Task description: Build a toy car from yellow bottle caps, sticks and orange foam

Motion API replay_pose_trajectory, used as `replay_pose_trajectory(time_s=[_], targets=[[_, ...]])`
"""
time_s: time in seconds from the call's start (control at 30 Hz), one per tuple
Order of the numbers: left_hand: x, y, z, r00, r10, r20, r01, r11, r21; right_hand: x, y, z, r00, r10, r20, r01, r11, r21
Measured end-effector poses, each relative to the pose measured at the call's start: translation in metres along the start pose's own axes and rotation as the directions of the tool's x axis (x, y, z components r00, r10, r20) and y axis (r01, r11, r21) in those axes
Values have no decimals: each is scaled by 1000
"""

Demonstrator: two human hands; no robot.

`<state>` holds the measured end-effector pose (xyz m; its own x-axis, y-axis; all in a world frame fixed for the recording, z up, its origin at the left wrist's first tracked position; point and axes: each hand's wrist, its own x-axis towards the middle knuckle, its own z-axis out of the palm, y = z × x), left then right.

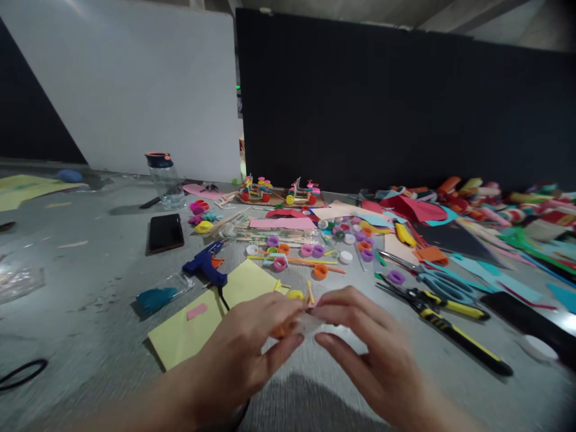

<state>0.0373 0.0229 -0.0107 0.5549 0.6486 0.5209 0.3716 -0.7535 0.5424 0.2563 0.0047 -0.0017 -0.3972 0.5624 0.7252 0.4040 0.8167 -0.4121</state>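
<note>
My left hand (263,336) and my right hand (366,336) meet low in the middle, over the grey table. Between them is a small craft model (310,292), with thin yellow sticks and a yellow round part showing above the fingers. Curled fingers and thumb of the left hand pinch it, with an orange part peeking out. The right hand's bent fingers press at its other side, thumb below, beside a blurred whitish piece. Much of the model is hidden by the fingers. Yellow paper (245,282) lies beyond the left hand, bearing a small pink scrap (197,311).
A blue glue gun (206,265) lies left, near a phone (165,233) and a water bottle (165,180). Pliers (443,324) and scissors (443,285) lie right. Coloured bottle caps (320,272) and paper strips spread ahead; two finished-looking little models (302,192) stand behind.
</note>
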Motion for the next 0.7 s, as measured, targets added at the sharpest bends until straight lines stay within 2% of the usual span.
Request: replay_pose_trajectory(time_s=[0.07, 0.17, 0.27, 0.37, 0.43, 0.5, 0.57, 0.63, 0.7], targets=[[1, 1, -5, 989, 143, 30, -146, 976, 164, -1, 0, 0, 999, -21, 49, 20, 1000, 20], [5, 4, -17, 955, 288, 73, -295, 896, 332, -3, 0, -1, 998, -12, 63, 7, 996, 86], [10, 7, -26, 935, 351, 48, -331, 818, 470, -4, -1, -4, 990, -15, 139, 0, 994, 107], [9, 8, -28, 917, 397, 35, -358, 783, 508, -3, -1, -2, 967, 10, 256, -41, 992, 118], [7, 7, -26, 900, 431, 73, -408, 768, 493, -3, 1, 1, 941, 59, 333, -98, 990, 99], [4, 6, -25, 887, 450, 107, -444, 766, 465, -4, 5, 4, 930, 99, 355, -115, 993, 25], [2, 6, -23, 875, 468, 126, -471, 762, 445, -6, 7, 3, 950, 95, 296, -81, 995, -61], [1, 7, -23, 871, 471, 141, -482, 762, 433, -6, 7, -2, 988, 48, 149, -29, 991, -128], [0, 10, -23, 876, 460, 146, -476, 775, 415, -5, 3, -10, 999, -29, 15, 31, 983, -181]])
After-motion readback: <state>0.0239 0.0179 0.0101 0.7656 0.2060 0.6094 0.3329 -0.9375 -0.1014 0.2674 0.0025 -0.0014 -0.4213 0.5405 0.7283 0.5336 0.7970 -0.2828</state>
